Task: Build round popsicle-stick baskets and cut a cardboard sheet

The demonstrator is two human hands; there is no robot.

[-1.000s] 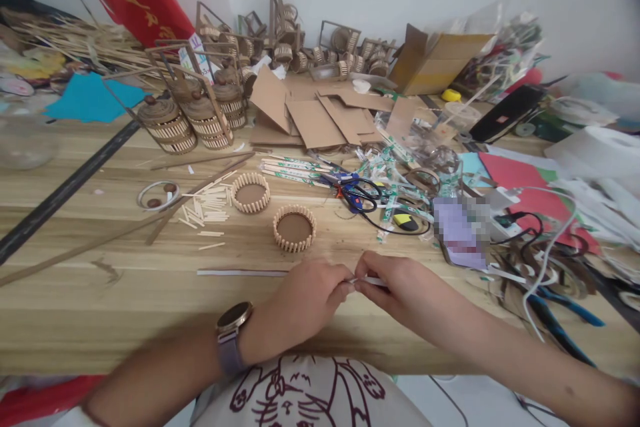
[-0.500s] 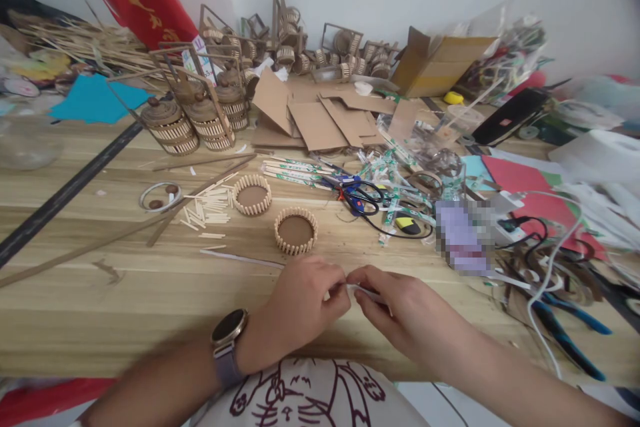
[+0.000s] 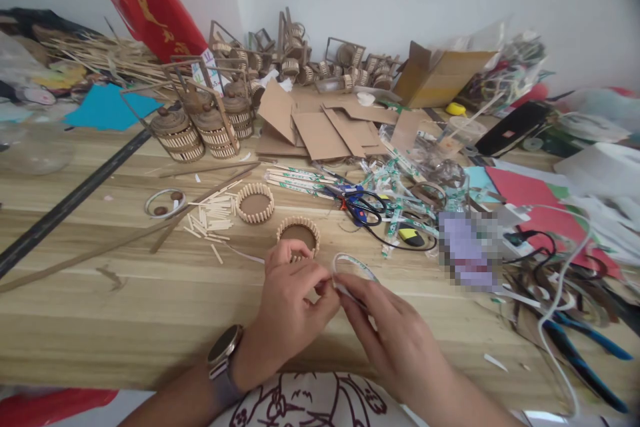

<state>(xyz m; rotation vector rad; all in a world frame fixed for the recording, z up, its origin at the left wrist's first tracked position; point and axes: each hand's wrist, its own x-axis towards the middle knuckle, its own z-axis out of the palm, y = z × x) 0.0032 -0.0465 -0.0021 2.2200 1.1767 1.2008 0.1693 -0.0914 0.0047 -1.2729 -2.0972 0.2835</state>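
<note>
My left hand [image 3: 293, 297], with a watch [image 3: 225, 345] on its wrist, pinches a thin white strip between thumb and finger while its other fingers are lifted. Close beside it, the fingertips of my right hand [image 3: 390, 323] are closed on the same white strip [image 3: 345, 255], which curves up in a loop above them. A thin pale length [image 3: 245, 254] shows to the left, partly hidden behind my left hand. Just beyond my raised fingers is a round brown base edged with upright sticks [image 3: 307, 235]. A second stick-edged base [image 3: 255, 202] stands farther left, beside loose short sticks [image 3: 215, 213].
Black-handled scissors [image 3: 370, 205] lie among wrapped sticks and plastic. Blue-handled pliers [image 3: 575, 353] and a white cable [image 3: 549, 317] are at the right. Cardboard pieces [image 3: 320, 133] and lidded stick baskets [image 3: 177, 137] stand farther back. A white scrap [image 3: 495, 363] lies near the front edge.
The white strip now arches up above my right fingers. My left hand has turned, its upper fingers lifting in front of the nearer stick-edged base. The view has shifted slightly.
</note>
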